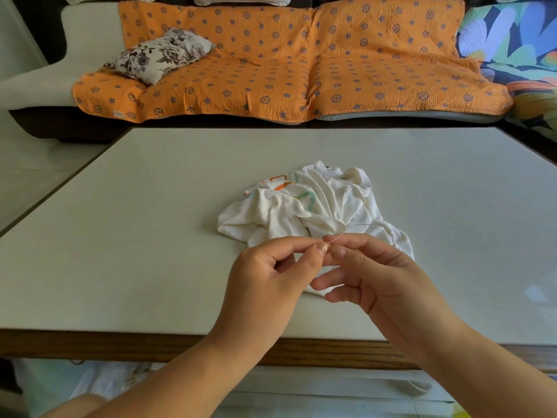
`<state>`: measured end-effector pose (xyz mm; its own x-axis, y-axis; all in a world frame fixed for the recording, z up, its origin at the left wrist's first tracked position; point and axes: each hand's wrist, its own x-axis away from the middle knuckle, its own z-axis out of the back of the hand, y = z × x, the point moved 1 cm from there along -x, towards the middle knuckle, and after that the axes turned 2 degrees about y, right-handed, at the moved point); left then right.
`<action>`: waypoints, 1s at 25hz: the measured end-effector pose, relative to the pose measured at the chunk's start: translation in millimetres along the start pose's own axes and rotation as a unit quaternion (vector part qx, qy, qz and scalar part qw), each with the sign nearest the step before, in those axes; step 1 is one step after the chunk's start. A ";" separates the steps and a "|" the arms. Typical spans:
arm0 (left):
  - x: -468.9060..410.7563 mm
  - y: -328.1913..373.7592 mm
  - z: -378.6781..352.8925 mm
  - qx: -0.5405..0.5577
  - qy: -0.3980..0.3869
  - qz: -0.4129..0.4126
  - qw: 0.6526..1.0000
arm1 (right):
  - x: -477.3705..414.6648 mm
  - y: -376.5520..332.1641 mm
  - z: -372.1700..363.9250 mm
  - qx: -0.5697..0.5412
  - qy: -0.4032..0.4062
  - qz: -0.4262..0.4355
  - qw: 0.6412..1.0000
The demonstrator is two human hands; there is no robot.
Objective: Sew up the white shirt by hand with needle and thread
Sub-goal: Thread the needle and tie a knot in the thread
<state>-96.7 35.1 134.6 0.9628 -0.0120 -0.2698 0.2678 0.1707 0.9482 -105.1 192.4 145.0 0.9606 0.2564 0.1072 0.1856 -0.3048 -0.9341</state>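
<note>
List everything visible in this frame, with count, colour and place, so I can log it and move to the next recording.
white shirt: one, white with orange and green print, crumpled mid-table.
thread: one, pale, between the fingertips over the shirt's near edge.
needle: apparently one, a thin dark sliver on the shirt's right folds; too small to be sure.
table: one, off-white top with a wooden edge, foreground.
sofa: one, cream, behind the table.
orange cover: one, orange with blue-grey motifs, over the sofa.
pillow: one, white with grey flowers, on the cover's left.
leaf-print cover: one, blue and green, far right.
left hand: pinches the thread.
right hand: fingertips pinch the thread too.
</note>
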 end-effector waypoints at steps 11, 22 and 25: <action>1.5 0.5 -0.5 -0.060 0.015 -0.037 0.997 | 3.9 -1.1 -1.6 0.065 0.043 0.044 0.996; 2.5 -2.2 0.0 -0.080 0.023 -0.048 0.995 | 4.7 -0.2 -1.7 0.100 0.079 0.056 0.990; 0.7 0.0 0.6 -0.048 0.028 -0.015 0.998 | 3.8 -1.2 -1.4 0.093 0.076 0.044 0.992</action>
<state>-96.1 34.4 134.5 0.9501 0.0354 -0.3099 0.2900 0.2652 0.9195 -101.4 192.5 147.0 0.9941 0.0910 0.0588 0.0714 -0.1424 -0.9872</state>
